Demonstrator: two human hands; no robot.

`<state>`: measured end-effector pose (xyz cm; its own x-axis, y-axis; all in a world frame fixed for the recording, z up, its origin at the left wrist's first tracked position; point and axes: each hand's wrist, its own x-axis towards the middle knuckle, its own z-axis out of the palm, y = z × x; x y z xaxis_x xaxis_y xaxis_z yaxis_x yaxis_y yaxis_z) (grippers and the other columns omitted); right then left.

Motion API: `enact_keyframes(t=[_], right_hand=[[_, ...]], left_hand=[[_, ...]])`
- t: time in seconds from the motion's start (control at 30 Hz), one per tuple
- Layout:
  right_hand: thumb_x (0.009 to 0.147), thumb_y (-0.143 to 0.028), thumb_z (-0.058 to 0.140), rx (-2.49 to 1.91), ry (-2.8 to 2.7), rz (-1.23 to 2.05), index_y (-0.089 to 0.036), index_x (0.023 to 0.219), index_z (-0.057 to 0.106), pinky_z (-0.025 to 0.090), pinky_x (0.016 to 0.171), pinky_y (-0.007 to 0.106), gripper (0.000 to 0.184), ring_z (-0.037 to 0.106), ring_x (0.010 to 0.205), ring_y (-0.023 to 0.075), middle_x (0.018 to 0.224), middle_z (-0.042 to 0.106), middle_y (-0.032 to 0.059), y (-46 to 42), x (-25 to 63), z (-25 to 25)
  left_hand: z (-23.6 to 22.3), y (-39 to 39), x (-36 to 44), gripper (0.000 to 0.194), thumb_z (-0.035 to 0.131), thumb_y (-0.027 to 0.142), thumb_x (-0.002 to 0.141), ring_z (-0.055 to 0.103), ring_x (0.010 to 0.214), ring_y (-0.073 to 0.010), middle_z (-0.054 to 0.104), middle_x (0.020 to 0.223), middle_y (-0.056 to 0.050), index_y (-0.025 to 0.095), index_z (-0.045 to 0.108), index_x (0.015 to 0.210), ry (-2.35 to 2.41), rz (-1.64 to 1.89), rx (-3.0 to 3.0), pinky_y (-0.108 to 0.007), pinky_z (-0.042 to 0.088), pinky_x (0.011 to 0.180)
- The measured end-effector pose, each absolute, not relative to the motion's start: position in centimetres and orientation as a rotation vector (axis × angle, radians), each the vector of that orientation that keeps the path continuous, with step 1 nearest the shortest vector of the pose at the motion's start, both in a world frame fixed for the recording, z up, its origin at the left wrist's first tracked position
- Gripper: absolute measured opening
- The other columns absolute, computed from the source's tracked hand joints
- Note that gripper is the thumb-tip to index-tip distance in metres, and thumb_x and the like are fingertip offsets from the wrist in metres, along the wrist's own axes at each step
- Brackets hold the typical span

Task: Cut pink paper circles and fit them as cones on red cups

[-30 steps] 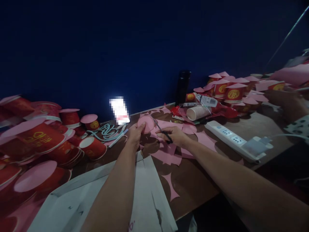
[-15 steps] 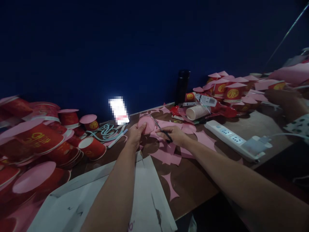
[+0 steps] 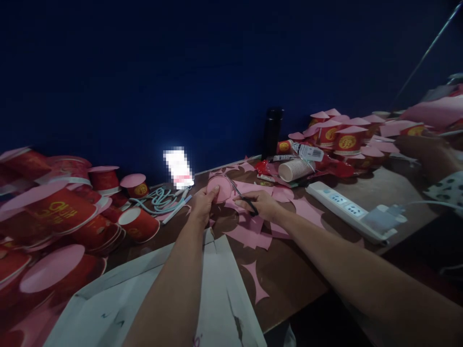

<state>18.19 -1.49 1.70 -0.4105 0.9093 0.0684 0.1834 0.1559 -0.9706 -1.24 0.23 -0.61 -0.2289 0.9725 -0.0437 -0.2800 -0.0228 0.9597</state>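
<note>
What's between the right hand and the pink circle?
The scissors: in the head view, the right hand grips their handles, and the blades slant up beside the pink circle. I can't tell whether they touch it.

And from my seat here, I've got a deep blue wall [image 3: 217, 72] filling the whole upper half, plain, fading almost to black at the corners! Over at the upper right I can pick out a thin, pale slanting line [image 3: 442, 33]; what it is, I can't tell. Down below, it's a brown table [image 3: 289, 274], a light strip [image 3: 202, 169] running along its back edge, right by that wall. Dim in here, folks! My brightest spot's a blurred-out glowing screen [image 3: 179, 167], throwing a bluish halo behind it. Past the table's near edge I'm seeing deep shadow.
</note>
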Motion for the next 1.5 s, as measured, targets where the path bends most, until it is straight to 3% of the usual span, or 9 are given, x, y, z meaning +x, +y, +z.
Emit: enact_keyframes(t=[0.8,1.2,1.5], right_hand=[[0.065,-0.043,0.072,-1.071,-1.759,1.255,-0.013,0.092,0.076,0.045,0.056,0.024,0.04,0.057,0.063,0.0146,0.075,0.069,0.0022,-1.5,18.3,2.0],[0.068,-0.044,0.07,-1.062,-1.775,1.177,-0.014,0.09,0.076,0.045,0.061,0.025,0.038,0.056,0.068,0.0154,0.073,0.067,0.0019,-1.2,18.5,2.0],[0.067,-0.047,0.072,-1.063,-1.658,1.281,-0.011,0.095,0.073,0.039,0.049,0.023,0.046,0.047,0.051,0.0103,0.056,0.057,-0.0017,-1.0,18.1,1.1]], left_hand=[[-0.6,0.2,-1.1,0.048,0.079,0.045,0.057,0.053,0.044,-0.0109,0.058,0.057,0.001,0.011,0.063,0.086,1.187,1.497,0.886,-0.026,0.049,0.043],[-0.2,-0.1,-1.2,0.048,0.081,0.041,0.055,0.064,0.059,-0.0179,0.065,0.067,-0.005,0.01,0.064,0.087,1.137,1.517,0.84,-0.034,0.056,0.056],[0.1,-0.2,-1.1,0.042,0.08,0.03,0.055,0.064,0.06,-0.0163,0.067,0.071,-0.004,0.011,0.064,0.089,1.114,1.573,0.733,-0.03,0.055,0.056]])
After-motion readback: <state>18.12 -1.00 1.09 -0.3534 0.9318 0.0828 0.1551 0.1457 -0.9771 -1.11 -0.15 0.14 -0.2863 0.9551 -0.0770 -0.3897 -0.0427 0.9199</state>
